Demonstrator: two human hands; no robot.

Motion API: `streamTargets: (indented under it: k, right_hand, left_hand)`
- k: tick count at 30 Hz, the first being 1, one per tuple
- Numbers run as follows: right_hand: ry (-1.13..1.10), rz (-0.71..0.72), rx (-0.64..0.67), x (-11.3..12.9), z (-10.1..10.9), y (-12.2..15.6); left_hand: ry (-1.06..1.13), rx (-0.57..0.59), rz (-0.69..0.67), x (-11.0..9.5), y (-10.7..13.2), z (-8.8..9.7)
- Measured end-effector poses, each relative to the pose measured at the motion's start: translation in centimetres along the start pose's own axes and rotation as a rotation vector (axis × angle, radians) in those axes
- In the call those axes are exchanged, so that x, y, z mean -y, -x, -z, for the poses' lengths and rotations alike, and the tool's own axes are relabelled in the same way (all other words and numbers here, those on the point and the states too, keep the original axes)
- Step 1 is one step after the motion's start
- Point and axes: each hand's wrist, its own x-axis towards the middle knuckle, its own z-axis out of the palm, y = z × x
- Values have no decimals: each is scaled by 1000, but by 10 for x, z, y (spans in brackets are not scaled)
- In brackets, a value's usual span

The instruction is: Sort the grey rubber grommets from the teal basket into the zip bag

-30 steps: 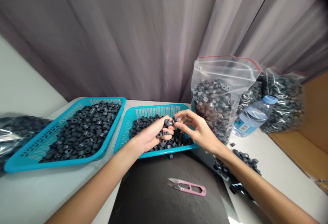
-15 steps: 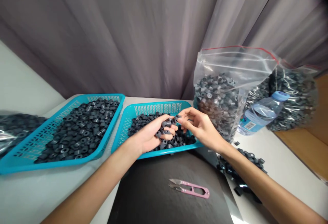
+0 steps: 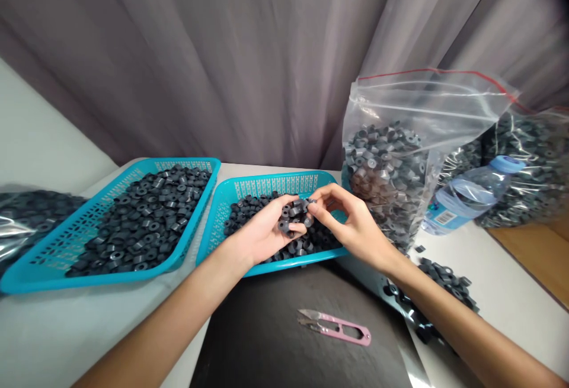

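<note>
Cupped above the right-hand blue basket [image 3: 284, 185], my left hand [image 3: 267, 231] is curled around a handful of small dark grey rubber rings [image 3: 291, 213]. My right hand [image 3: 344, 216] meets it from the right, thumb and forefinger pinched on one ring at the edge of the handful. More of these rings lie in the basket beneath both hands. A second, larger blue basket [image 3: 26, 281] on the left holds a wide heap of the same rings [image 3: 151, 222]. Pink thread snips [image 3: 340, 327] lie on a dark board [image 3: 258, 340] in front of me.
A clear zip bag [image 3: 386, 163] of rings stands right of the basket, beside a water bottle [image 3: 471, 195] and another filled bag [image 3: 528, 169]. Loose rings [image 3: 444, 287] are scattered near my right forearm. A filled bag [image 3: 31, 216] sits far left; a grey curtain [image 3: 222, 62] hangs behind.
The view has shifted slightly, so the bags and bottle appear further right. My left fingers have turned a little around the rings; my right hand stays pinched beside them.
</note>
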Motion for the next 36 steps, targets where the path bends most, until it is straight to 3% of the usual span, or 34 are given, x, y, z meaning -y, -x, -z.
streamTargets:
  k: [10, 19, 27, 36]
  right_hand:
    - [41, -24, -47, -4, 7, -3]
    - [5, -86, -92, -4, 11, -3]
    - [54, -36, -112, -3, 14, -4]
    - [56, 25, -63, 1, 22, -6]
  left_hand:
    - [13, -86, -34, 2, 4, -4]
    - [70, -23, -49, 1, 6, -5]
    - [85, -7, -40, -1, 6, -5]
    - [114, 125, -52, -4, 12, -6]
